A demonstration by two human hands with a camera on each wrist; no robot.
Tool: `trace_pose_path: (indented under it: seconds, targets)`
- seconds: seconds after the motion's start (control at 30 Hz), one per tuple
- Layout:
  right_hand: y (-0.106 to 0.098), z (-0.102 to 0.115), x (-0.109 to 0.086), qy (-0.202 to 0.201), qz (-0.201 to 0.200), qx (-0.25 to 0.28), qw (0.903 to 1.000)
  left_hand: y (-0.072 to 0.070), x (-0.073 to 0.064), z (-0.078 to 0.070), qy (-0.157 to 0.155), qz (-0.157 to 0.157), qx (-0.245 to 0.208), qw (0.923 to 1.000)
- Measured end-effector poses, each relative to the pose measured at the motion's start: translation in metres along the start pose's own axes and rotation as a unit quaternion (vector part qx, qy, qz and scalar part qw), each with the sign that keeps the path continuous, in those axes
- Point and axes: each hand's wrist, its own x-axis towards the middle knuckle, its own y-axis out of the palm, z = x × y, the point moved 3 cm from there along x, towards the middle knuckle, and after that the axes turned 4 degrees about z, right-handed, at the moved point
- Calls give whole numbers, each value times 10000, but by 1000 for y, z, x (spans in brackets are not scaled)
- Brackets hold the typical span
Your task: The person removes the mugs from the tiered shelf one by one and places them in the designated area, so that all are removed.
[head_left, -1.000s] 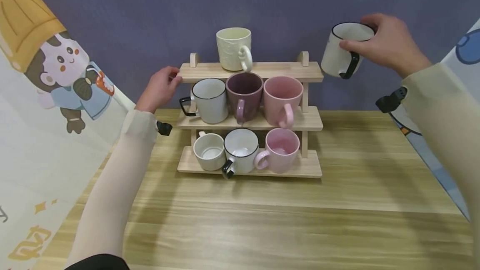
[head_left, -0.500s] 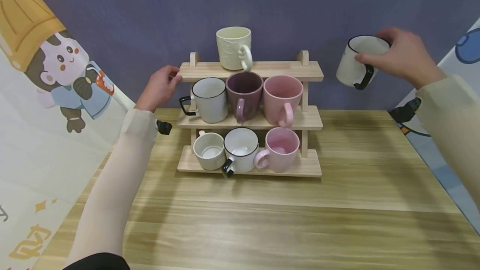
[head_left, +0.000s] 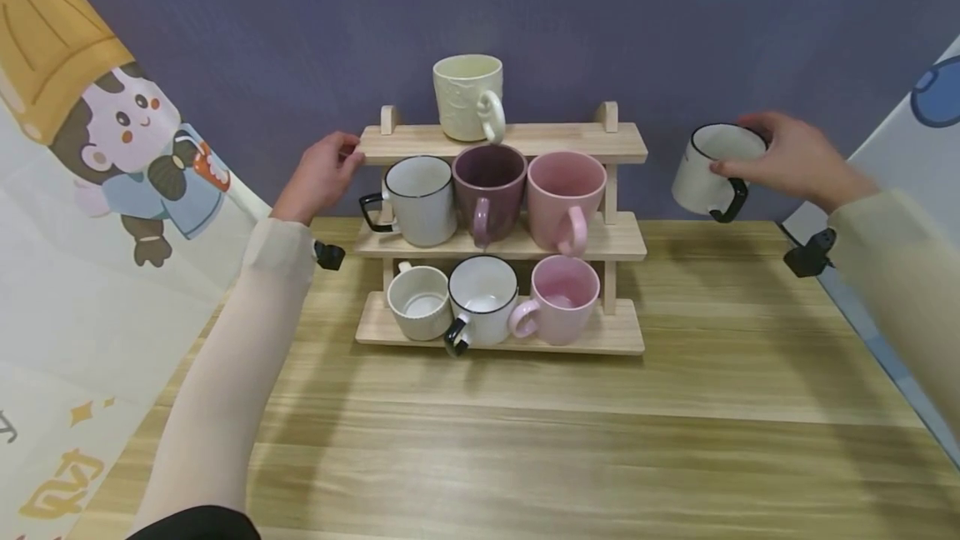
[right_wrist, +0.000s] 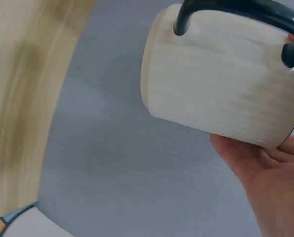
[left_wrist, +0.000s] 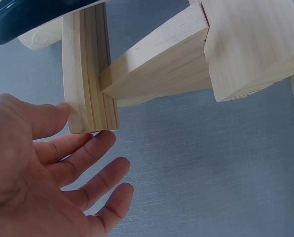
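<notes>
My right hand (head_left: 798, 158) grips a white mug (head_left: 705, 177) with a black rim and black handle, thumb on the near side by the rim. It is held in the air to the right of a three-tier wooden rack (head_left: 558, 140). The right wrist view shows the mug's pale side and its dark handle (right_wrist: 245, 7). At the rack's left, my left hand (head_left: 318, 177) pinches the end of the top shelf. In the left wrist view its thumb (left_wrist: 51, 118) lies on one face of that shelf board (left_wrist: 88, 74) and fingertips are at its end.
A pale green mug (head_left: 459, 98) stands on the top shelf. The middle shelf bears a white mug (head_left: 423, 207), a purple mug (head_left: 502, 182) and a pink mug (head_left: 551, 198). More mugs, including a light pink one (head_left: 566, 315), fill the bottom tier. The wall (head_left: 300, 23) stands close behind.
My right hand first moves right and down with the white mug, away from the rack, then lower toward the table. My left hand and the rack stay in place.
</notes>
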Motion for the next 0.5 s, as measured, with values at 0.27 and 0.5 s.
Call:
trace_pose_path:
  seconds: [0.27,0.5]
  targets:
    - [24,-8,2,-89,164,145,9997,0,0,0,5,-3,42,10000]
    - [41,-14,7,-184,163,161,9996,0,0,0,-65,53,45,10000]
